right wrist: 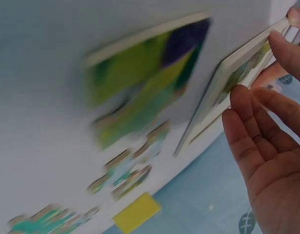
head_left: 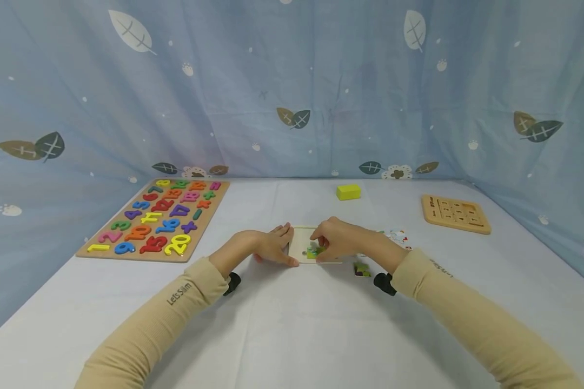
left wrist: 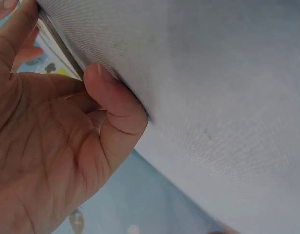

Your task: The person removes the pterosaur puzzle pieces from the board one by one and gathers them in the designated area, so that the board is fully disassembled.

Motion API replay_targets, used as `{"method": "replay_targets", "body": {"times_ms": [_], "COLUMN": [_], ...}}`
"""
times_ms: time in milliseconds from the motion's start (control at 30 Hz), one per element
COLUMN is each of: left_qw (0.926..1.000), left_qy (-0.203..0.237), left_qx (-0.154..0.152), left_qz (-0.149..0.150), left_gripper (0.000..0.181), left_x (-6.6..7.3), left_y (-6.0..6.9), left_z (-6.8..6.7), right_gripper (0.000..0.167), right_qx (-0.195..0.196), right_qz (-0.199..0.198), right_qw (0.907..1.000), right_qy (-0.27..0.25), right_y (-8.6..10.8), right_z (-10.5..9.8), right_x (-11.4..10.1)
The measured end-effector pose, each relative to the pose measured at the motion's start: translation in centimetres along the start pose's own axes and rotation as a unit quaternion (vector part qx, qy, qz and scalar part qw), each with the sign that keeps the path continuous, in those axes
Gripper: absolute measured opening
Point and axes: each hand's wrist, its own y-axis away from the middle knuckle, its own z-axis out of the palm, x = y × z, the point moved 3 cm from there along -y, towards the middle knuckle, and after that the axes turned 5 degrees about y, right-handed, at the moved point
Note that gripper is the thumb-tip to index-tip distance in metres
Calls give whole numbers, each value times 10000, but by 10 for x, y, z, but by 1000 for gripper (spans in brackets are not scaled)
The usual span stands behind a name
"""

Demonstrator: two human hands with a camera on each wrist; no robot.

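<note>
A shallow pale puzzle tray (head_left: 299, 237) lies flat on the white table, between the two hands. My left hand (head_left: 274, 246) rests against its left side, fingers extended at the far part and thumb by the near corner. With thumb and fingertips, my right hand (head_left: 334, 240) pinches a green puzzle piece (head_left: 312, 253) inside the tray; the hand hides part of it. Close by the right wrist lies a loose green and dark puzzle piece (head_left: 362, 269). The right wrist view shows this loose piece (right wrist: 140, 73) blurred, beside the tray (right wrist: 213, 87).
More puzzle pieces (head_left: 398, 236) lie beyond the right forearm. A yellow block (head_left: 348, 192) sits farther back. Coloured numbers fill a wooden board (head_left: 194, 254) at the left; a small wooden number board (head_left: 459, 226) lies at the right. A blue leaf-print curtain (head_left: 253, 108) surrounds the table (head_left: 282, 324).
</note>
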Motion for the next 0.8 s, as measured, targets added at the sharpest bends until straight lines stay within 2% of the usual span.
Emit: {"method": "replay_targets", "body": {"times_ms": [167, 400, 633, 800], "left_qw": [10000, 9999, 9995, 9995], "left_qy": [-95, -126, -225, -159], "left_qx": [-14, 15, 56, 100], "left_qz": [-12, 27, 195, 266], "left_gripper": [98, 98, 100, 99], "left_x": [1, -3, -9, -11], "left_y": [0, -8, -18, -18], "left_z": [-1, 2, 4, 7], "right_gripper": [38, 37, 34, 30], "right_qx": [-177, -261, 30, 281], "right_qz": [-8, 234, 222, 154], "right_qw": [9998, 9994, 9997, 9995], "right_qy": [51, -19, -73, -44], "right_y": [-8, -8, -5, -3], "right_z": [2, 5, 7, 10], "right_x": [-5, -7, -9, -10]}}
